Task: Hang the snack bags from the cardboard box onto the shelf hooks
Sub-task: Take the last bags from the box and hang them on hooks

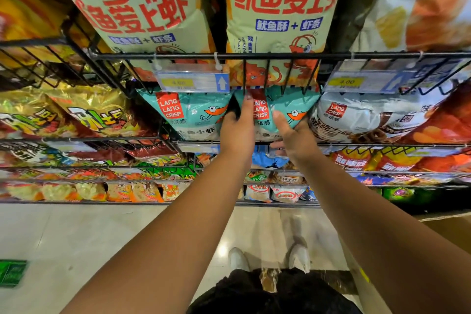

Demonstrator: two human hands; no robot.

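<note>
Two hands work a teal bag [281,106] into the middle row of a snack shelf [382,55]. The left hand [238,126] grips the bag's left edge, fingers reaching up toward the top seam. The right hand [297,139] pinches the lower part, thumb on the front and fingers tucked beneath. The bag sits just under the black wires [266,75] of the tier above, beside a matching teal bag [188,112] on its left and a white bag [356,115] on its right. A corner of what looks like the box [448,227] shows low at the right edge.

Whether the bag's hole is already on a hook cannot be told — the top is hidden behind wires and fingers. The step in hand appears to be seating it. To do that well, the left hand should steer the top seam squarely onto the hook while the right hand carries the weight from below, so the film does not tear at the hole. The right hand should let go only once the bag hangs on its own — level with its neighbour, label facing out.
</note>
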